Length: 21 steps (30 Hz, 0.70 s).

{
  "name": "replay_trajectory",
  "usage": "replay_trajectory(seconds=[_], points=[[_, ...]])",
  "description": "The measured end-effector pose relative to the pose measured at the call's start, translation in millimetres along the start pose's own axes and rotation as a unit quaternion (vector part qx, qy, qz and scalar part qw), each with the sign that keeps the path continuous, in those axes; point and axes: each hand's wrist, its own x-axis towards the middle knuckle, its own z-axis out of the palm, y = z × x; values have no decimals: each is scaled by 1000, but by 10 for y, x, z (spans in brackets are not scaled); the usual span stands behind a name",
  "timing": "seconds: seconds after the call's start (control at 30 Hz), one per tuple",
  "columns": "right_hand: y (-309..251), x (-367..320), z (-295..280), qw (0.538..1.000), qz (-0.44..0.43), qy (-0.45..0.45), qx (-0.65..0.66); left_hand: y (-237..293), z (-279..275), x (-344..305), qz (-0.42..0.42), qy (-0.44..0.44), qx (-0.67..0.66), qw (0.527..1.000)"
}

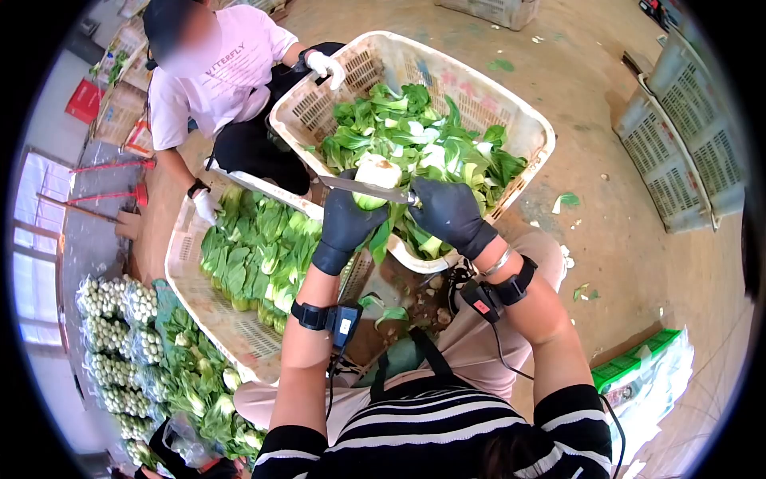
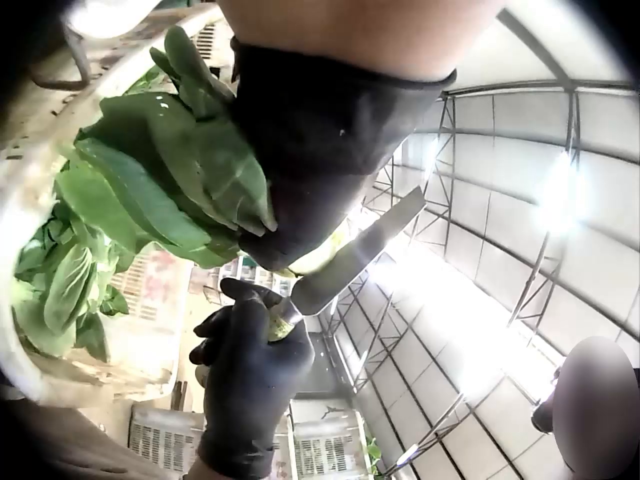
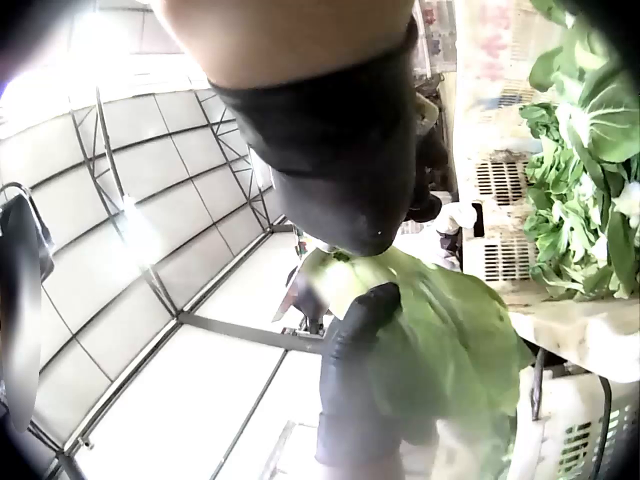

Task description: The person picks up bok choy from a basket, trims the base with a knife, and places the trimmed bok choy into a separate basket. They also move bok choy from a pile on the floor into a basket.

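Note:
A head of leafy greens (image 1: pixel 375 177), its pale cut base upward, is gripped by my black-gloved left hand (image 1: pixel 349 219). My right hand (image 1: pixel 451 214), also gloved in black, holds a knife (image 1: pixel 363 188) by its handle; the blade lies across the base of the head. In the left wrist view the knife (image 2: pixel 360 255) extends from the right hand (image 2: pixel 257 375), and green leaves (image 2: pixel 170 180) hang beside the left hand (image 2: pixel 310 150). The right wrist view shows the left hand (image 3: pixel 355 380) around the leafy head (image 3: pixel 440 340).
Beyond my hands stands a crate (image 1: pixel 531 120) of loose leaves. Another crate (image 1: pixel 179 279), filled with trimmed greens, is at left. A person (image 1: pixel 215 88) in white gloves sits beside both. Bagged vegetables (image 1: pixel 120 351) lie far left; stacked crates (image 1: pixel 666 152) stand at right.

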Motion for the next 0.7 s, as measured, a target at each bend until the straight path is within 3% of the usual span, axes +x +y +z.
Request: replay_trajectory(seconds=[0.07,0.1,0.17,0.23,0.33,0.5,0.57,0.63,0.7], points=[[57,51,-32,1000,0,22,-19,120,-34,87,30,-4,44,999],[106,101,-57,999,27,-7,-31,143,-21,134,33,-3,42,999],[226,205,-85,995,74,-64,-33,160,16,239,-34,-4,99,995],[372,259,-95,982,122,-126,-65,-90,254,299,-47,9,98,994],[561,158,-70,983,114,-127,-63,-431,616,279,-28,-4,37,999],[775,143,61,993,80,-58,-68,-251,559,455,-21,-52,-24,998],[761,178,65,1000,19,5,-15,-237,461,477,-8,-111,-28,993],[699,227,135,998,52,-22,-18,-171,451,446,-11,-92,-46,995],[689,225,198,989,114,-89,-35,-262,545,399,4,-18,80,997]])
